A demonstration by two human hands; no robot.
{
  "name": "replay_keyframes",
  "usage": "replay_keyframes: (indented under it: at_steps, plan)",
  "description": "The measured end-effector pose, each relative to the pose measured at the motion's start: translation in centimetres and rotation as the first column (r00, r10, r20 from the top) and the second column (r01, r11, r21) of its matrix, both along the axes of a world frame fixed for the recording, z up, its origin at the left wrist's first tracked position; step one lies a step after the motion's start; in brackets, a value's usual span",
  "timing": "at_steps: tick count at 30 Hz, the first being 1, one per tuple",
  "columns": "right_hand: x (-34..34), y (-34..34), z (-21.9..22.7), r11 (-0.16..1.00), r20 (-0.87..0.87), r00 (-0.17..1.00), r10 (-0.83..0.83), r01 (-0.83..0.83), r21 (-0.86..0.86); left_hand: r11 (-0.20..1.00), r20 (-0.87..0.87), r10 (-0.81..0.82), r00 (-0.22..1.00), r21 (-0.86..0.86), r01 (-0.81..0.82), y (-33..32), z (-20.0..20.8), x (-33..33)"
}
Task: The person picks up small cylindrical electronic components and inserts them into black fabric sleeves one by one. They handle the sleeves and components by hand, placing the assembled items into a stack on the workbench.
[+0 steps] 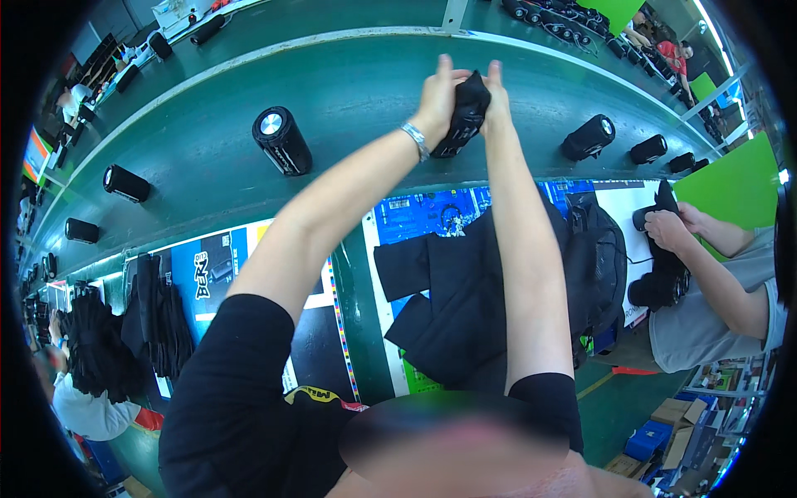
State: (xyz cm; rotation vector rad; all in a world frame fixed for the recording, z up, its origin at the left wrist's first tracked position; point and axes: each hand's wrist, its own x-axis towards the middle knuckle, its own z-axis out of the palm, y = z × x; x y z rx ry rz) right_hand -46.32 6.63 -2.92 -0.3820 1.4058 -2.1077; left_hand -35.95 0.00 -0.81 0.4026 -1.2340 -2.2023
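Note:
Both my arms reach out over the green conveyor belt. My left hand (pixel 437 101) and my right hand (pixel 496 98) close in on the two sides of a black cloth pouch (pixel 466 116). Its upper end is peaked and wrinkled, and pale print shows lower down. It looks filled with something upright, whose shape the cloth and my hands partly hide. Both thumbs point away from me, and the other fingers are partly hidden behind the pouch. A black cylindrical speaker (pixel 282 143) stands to the left on the belt; another speaker (pixel 589 138) is to the right.
Nearer me, flat black pouches (pixel 448 274) lie piled on a bench beside a black backpack (pixel 599 266). More black pouches (pixel 154 311) hang at the left. A co-worker's hands (pixel 672 228) hold a black item at the right. A metal post (pixel 453 15) rises beyond the belt.

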Motion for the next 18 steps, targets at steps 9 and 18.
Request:
replay_keyframes:
  at_steps: [9, 18]
  plan:
    - [1.2, -0.3, -7.1, 0.951, 0.004, 0.953, -0.304, 0.303, -0.052, 0.931, 0.005, 0.287, 0.958, -0.236, -0.278, 0.6, -7.0, -0.7]
    - [-6.8, 3.7, -9.6, 0.986, 0.165, 0.975, -0.151, 0.137, 0.091, 0.758, 0.138, 0.225, 0.965, -0.647, -0.084, 2.1, -2.8, 11.6]
